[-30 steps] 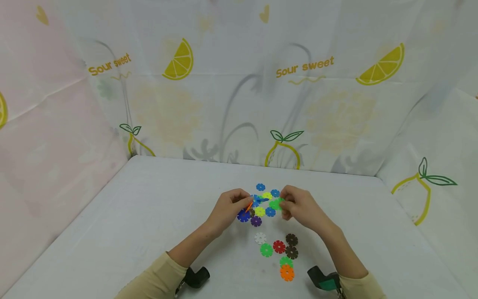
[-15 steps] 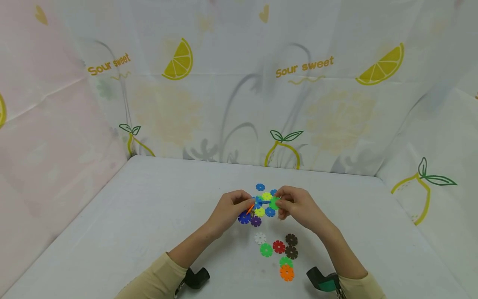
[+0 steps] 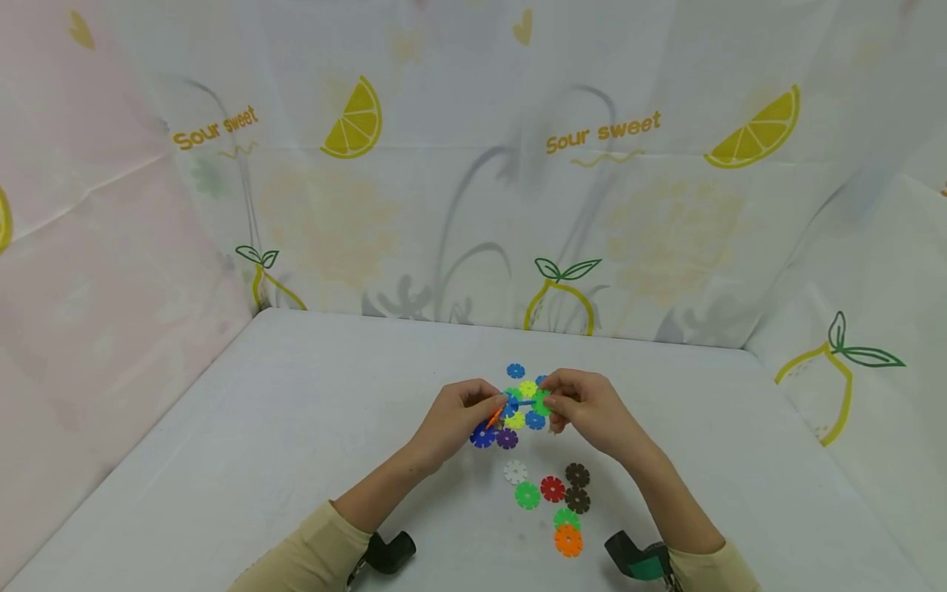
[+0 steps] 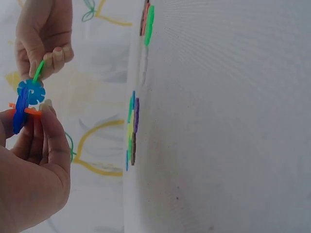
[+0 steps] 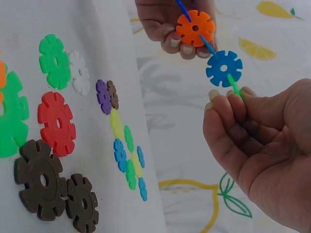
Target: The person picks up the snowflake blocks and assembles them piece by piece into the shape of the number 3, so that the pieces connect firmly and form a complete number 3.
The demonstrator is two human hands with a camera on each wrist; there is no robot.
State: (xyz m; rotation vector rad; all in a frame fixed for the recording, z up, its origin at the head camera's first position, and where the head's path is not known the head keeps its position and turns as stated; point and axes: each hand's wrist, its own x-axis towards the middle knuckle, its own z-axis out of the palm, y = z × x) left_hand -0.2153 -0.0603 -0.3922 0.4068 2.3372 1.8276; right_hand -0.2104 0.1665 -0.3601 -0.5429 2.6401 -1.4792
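My left hand [image 3: 459, 415] pinches a small chain of joined notched plastic discs over the table. An orange disc [image 5: 195, 28] sits between a dark blue disc [image 4: 20, 112] and a lighter blue disc [image 5: 224, 69], joined crosswise. Thumb and fingers of my right hand [image 3: 595, 411] pinch a green notched disc [image 5: 234, 85]. In the right wrist view its edge meets the lower rim of the lighter blue disc, at a notch. Both hands face each other, close together, and the fingers partly hide the discs they grip.
Under the hands lie loose discs, among them a purple disc [image 3: 506, 438] and a blue disc [image 3: 515, 371]. Nearer me are a white disc [image 3: 515, 472], a red disc [image 3: 552, 489], brown discs [image 3: 578, 499] and an orange disc [image 3: 569, 540] overlapping a green one. Printed cloth encloses the white table [image 3: 333, 370].
My right hand has moved slightly left, bringing the green disc closer to the blue disc. The left hand has shifted a little right and toward me. The loose discs stay put.
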